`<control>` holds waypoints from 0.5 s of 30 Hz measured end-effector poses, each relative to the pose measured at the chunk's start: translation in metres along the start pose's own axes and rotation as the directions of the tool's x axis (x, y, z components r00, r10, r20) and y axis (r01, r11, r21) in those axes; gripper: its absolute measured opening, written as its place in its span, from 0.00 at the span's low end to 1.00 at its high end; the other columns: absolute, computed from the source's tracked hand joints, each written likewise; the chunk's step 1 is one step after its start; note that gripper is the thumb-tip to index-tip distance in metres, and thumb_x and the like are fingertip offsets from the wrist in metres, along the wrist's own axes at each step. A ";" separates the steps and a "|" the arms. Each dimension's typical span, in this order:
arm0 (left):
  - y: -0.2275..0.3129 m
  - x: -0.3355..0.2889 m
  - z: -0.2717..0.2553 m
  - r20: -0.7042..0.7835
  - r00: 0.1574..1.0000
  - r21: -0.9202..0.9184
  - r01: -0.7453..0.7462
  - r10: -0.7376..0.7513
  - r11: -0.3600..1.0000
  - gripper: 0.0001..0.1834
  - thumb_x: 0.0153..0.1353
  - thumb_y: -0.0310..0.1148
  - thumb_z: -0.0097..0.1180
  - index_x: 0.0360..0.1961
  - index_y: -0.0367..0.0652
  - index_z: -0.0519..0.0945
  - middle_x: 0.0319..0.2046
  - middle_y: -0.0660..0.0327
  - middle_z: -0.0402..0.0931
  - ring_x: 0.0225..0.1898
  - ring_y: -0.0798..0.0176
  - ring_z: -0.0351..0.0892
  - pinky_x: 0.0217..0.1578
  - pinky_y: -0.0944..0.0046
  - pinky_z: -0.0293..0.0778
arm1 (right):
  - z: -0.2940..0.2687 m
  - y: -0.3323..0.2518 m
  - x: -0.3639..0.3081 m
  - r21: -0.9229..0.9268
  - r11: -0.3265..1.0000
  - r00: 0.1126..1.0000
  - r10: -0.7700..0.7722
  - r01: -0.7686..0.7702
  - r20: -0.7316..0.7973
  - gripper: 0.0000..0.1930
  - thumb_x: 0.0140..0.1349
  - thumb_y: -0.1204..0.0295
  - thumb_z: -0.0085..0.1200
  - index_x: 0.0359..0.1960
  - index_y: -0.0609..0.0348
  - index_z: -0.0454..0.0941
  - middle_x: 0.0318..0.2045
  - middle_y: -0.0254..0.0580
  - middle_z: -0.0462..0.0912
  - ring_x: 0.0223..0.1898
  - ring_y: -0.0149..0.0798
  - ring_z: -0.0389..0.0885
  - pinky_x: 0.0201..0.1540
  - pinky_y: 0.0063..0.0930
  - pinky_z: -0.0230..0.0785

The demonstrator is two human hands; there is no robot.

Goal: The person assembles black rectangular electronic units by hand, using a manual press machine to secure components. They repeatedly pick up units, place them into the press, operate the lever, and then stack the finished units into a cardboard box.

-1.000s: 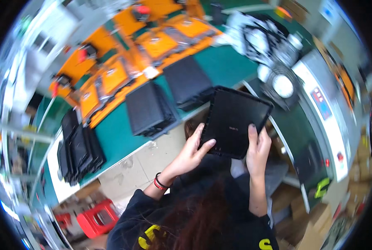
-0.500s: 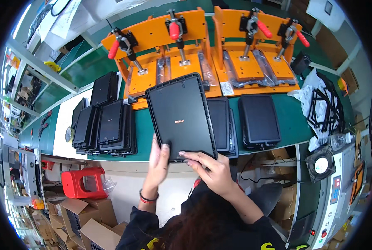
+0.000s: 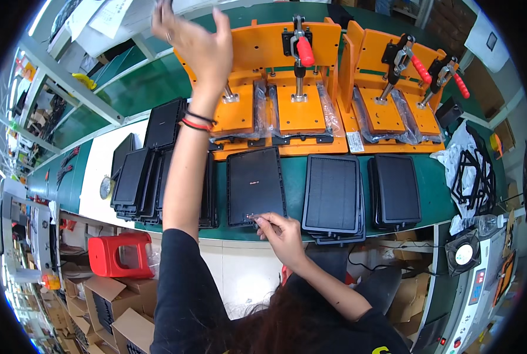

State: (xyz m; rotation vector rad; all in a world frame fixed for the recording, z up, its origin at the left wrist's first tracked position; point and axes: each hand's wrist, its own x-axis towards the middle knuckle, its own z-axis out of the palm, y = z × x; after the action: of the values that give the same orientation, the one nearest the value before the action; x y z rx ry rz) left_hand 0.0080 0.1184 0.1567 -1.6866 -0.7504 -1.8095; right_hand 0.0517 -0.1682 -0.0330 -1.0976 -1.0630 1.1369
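A black rectangular casing with a raised rim (image 3: 255,192) lies on the green bench before the orange clamping fixture. At its near edge my right hand (image 3: 282,237) is closed in a pinch; what the fingertips hold is too small to make out. My left hand (image 3: 199,44) is lifted over the left end of the orange fixture (image 3: 245,50), fingers apart and slightly blurred. It hides that end's clamp handle, and my left forearm covers part of the stacked black casings (image 3: 135,183).
Dark panels are stacked in two piles, one beside the casing (image 3: 333,192) and another farther right (image 3: 396,189). Red-handled toggle clamps (image 3: 304,52) stand on the fixtures. At right lie black frames on white plastic (image 3: 474,177). A red stool (image 3: 120,255) and cardboard boxes (image 3: 119,301) are below.
The casing, held up in both hands before, now lies on the bench. My left hand has let go and moved up to the fixture. The view has shifted slightly.
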 end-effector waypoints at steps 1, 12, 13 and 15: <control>-0.004 0.015 0.004 0.084 0.996 0.018 -0.019 0.018 1.000 0.36 0.53 0.39 0.60 0.56 0.27 0.58 0.51 0.44 0.62 0.56 0.46 0.59 0.58 0.52 0.56 | 0.001 0.002 0.002 -0.015 1.000 1.000 0.008 -0.008 0.005 0.08 0.63 0.76 0.51 0.37 0.70 0.79 0.22 0.38 0.79 0.24 0.24 0.77 0.27 0.16 0.70; -0.094 0.064 0.034 0.787 0.574 -0.373 0.734 -0.226 0.567 0.29 0.59 0.46 0.53 0.53 0.33 0.65 0.44 0.50 0.70 0.49 0.54 0.68 0.54 0.57 0.60 | 0.048 0.027 0.124 0.021 0.989 0.987 -0.144 0.146 -0.077 0.10 0.63 0.71 0.50 0.32 0.68 0.78 0.20 0.42 0.80 0.23 0.30 0.81 0.28 0.22 0.72; -0.097 0.054 0.031 0.727 0.600 -0.348 0.740 -0.333 0.575 0.29 0.61 0.49 0.51 0.52 0.35 0.66 0.45 0.51 0.70 0.49 0.56 0.68 0.54 0.58 0.61 | 0.048 0.032 0.139 0.033 0.990 0.985 -0.136 0.140 -0.106 0.10 0.63 0.72 0.50 0.32 0.69 0.77 0.21 0.42 0.81 0.24 0.31 0.81 0.28 0.22 0.73; -0.090 0.035 -0.005 0.676 0.558 -0.278 0.798 -0.481 0.535 0.31 0.61 0.54 0.48 0.52 0.37 0.65 0.48 0.52 0.69 0.48 0.60 0.69 0.53 0.61 0.61 | 0.046 0.040 0.155 0.063 0.988 0.979 -0.127 0.138 -0.162 0.10 0.63 0.73 0.50 0.33 0.70 0.77 0.22 0.43 0.81 0.24 0.32 0.82 0.29 0.23 0.75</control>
State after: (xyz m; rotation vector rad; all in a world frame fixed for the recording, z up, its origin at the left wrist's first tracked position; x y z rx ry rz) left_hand -0.0623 0.1765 0.1885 -2.6391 -1.3677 -2.2471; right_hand 0.0181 -0.0064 -0.0544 -1.0244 -0.9486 0.9602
